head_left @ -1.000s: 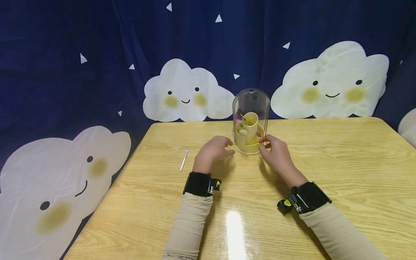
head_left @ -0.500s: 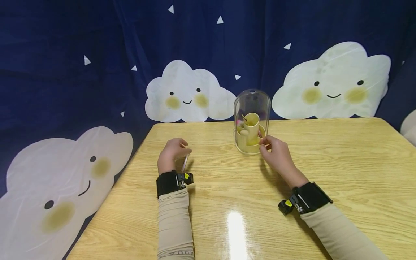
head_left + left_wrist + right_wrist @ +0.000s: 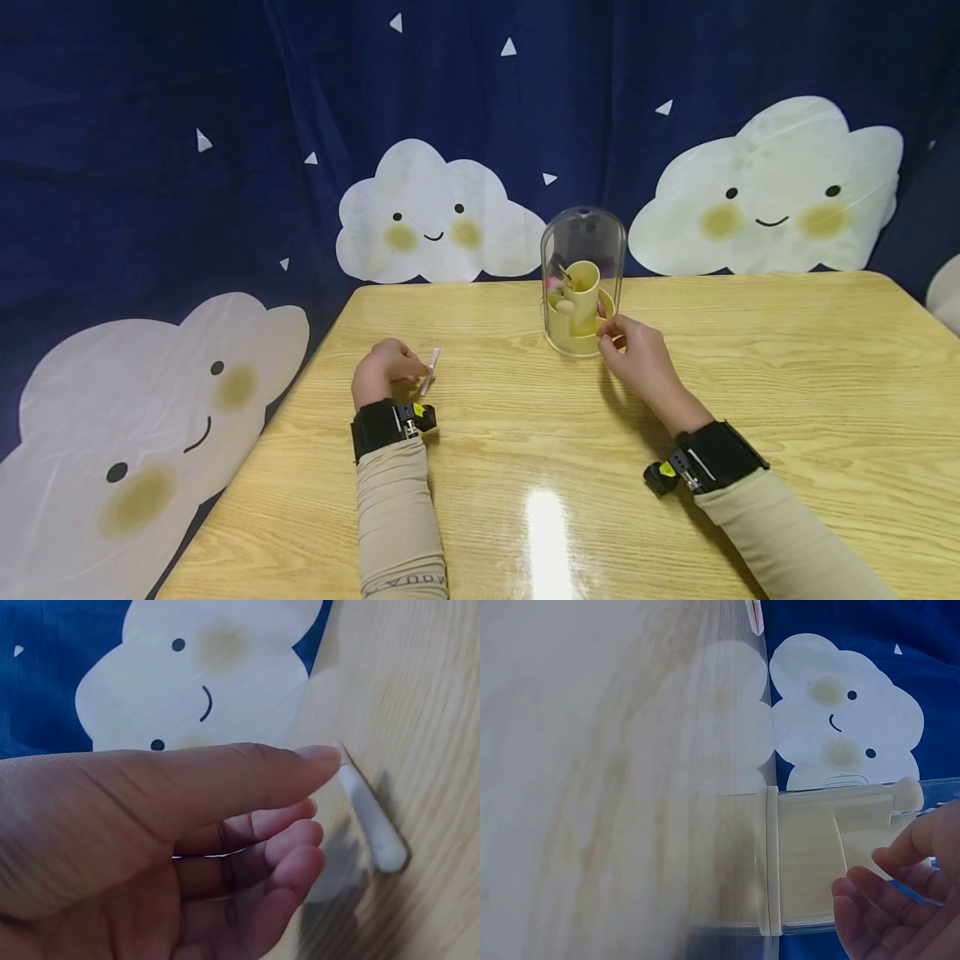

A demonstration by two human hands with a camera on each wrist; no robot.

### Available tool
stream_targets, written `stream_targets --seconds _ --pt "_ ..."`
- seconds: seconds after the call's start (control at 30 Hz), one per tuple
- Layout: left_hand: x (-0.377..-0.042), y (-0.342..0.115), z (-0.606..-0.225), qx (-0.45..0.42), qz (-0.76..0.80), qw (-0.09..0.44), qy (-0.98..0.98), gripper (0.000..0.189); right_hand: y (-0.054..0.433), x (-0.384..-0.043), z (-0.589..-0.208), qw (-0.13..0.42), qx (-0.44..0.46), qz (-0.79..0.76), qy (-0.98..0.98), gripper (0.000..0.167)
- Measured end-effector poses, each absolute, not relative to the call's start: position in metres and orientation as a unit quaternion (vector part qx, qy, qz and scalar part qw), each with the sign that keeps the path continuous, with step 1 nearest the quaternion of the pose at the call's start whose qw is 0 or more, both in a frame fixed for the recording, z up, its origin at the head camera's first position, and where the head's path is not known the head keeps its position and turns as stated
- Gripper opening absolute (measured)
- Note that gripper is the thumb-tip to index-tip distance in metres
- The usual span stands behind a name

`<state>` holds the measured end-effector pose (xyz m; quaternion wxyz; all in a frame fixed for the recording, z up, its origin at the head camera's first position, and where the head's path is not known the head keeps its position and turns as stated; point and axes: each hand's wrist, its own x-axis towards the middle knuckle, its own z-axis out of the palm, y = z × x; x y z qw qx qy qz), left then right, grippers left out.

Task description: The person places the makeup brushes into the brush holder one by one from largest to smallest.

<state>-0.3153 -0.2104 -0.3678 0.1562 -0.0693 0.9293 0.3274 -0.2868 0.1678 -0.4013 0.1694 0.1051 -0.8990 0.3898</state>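
A slim white and pale pink stick (image 3: 435, 359) lies on the left part of the wooden table. My left hand (image 3: 384, 368) is right beside it, fingers loosely bent. In the left wrist view the thumb tip overlaps the thin end of the stick (image 3: 373, 823), and a gap shows between thumb and fingers. Farther back stands a cream holder (image 3: 582, 307) with a tall cup and lower compartments, under a clear domed cover (image 3: 576, 235). My right hand (image 3: 640, 354) has its fingertips by the holder's front right side, and nothing shows between thumb and fingers.
Inside the holder are a rounded pale piece (image 3: 565, 307) and some small thin items. The wooden table (image 3: 750, 375) spreads out on both sides. Behind it hangs a dark blue curtain (image 3: 480, 75) with smiling white clouds.
My left hand has moved left from beside the holder to the stick, then slightly down toward it. The right hand stays by the holder.
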Motion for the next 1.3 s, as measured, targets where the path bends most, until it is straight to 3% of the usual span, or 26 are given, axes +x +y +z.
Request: stream_targets --seconds 0.6,0.87,1.3 --pt "-0.321 -0.200 -0.373 -0.095 0.305 0.180 0.930 0.015 0.167 -0.284 -0.400 0.173 0.122 0.395 -0.894 0.016" --pt "-0.321 -0.201 -0.372 -0.058 0.318 0.179 0.929 0.012 0.167 -0.284 -0.399 0.171 0.122 0.393 -0.895 0.016" --pt "-0.325 -0.159 -0.347 0.138 0.407 0.047 0.902 0.016 0.168 -0.283 -0.397 0.161 0.109 0.390 -0.900 0.015"
